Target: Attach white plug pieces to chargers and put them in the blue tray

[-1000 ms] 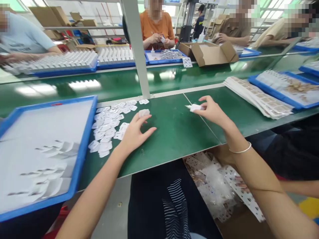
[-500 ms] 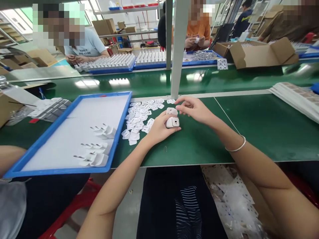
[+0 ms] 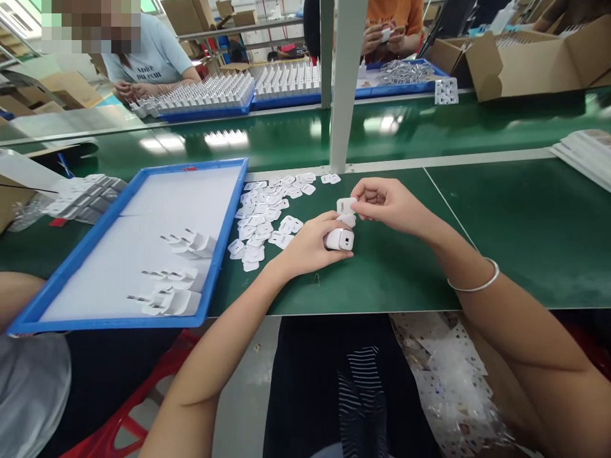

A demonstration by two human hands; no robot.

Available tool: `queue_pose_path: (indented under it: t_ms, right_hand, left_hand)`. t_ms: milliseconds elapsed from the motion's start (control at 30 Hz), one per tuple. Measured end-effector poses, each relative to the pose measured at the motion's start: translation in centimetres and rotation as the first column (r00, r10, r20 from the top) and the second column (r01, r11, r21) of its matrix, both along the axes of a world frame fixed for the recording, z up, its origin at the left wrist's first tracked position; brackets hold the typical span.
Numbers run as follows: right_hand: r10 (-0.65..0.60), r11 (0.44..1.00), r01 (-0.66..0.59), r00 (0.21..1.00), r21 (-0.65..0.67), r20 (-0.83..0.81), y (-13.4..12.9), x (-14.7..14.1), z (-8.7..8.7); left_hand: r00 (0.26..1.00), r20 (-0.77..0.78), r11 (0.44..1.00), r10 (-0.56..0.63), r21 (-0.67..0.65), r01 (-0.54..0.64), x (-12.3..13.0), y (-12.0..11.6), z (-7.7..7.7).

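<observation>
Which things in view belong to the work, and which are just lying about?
Part of the work, it seems:
white charger housing in the left hand
small white plate in the right hand
loose white plates
pronged plugs in the blue-rimmed tray

Apparently lying about:
open cardboard box
stacked white sheets
plastic scraps below the bench

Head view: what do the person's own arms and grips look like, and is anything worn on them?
The left grip and right grip are ungloved. Neither the left arm nor the right arm shows a sleeve. A thin, pale, shiny bangle rings the right arm; the left has none visible.
</observation>
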State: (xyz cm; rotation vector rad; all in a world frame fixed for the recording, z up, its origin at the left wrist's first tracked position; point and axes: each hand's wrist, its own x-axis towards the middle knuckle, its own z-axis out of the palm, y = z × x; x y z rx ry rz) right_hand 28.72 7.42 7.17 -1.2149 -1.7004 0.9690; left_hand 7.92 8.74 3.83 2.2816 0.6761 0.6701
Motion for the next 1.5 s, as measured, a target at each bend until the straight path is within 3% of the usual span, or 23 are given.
queue_pose_path:
  t_ms: [133,333,467,700,833,1033,1167,1500]
  right_hand:
    - [0.010,0.999,-0.010,1.000,-0.040,-0.015,-0.2,-0.1,-0.1]
    - [-0.054,0.987,-0.007,0.929,-0.164,-0.367,-1.4,-0.8,0.1]
    - [-0.077,0.965,-0.050,0.882,-0.256,-0.466,-2.0,-1.5,-0.2]
    - [0.035,0.996,-0.056,0.961,-0.070,-0.274,-2.0,-1.9,-0.9]
    - [0.038,0.999,-0.045,0.943,-0.011,-0.331,-2.5,-1.8,-0.4]
    - [0.104,0.986,-0.150,0.881,-0.066,-0.461,-3.8,-2.4,0.1]
    - [0.156,0.979,-0.195,0.900,-0.057,-0.407,-4.3,-3.1,0.1]
    - [0.133,0.986,-0.156,0.951,-0.062,-0.280,-4.3,-3.3,0.7]
  left_hand:
    - [0.999,0.029,1.000,0.029,0.007,-0.029,-0.1,0.1,-0.2]
    - [0.937,0.278,0.966,0.214,0.084,-0.246,-0.2,0.3,-0.8]
    - [0.882,0.389,0.938,0.265,0.107,-0.329,-0.3,0.4,-0.8]
    - [0.861,0.468,0.964,0.201,0.060,-0.258,-0.4,0.0,-0.2]
    - [0.842,0.513,0.956,0.166,0.126,-0.266,-0.5,-0.1,0.1]
    - [0.837,0.531,0.941,0.133,0.198,-0.275,-0.5,-0.2,0.4]
    - [0.865,0.481,0.937,0.142,0.216,-0.274,-0.5,-0.4,0.4]
    - [0.889,0.438,0.921,0.132,0.277,-0.273,-0.5,-0.5,0.5]
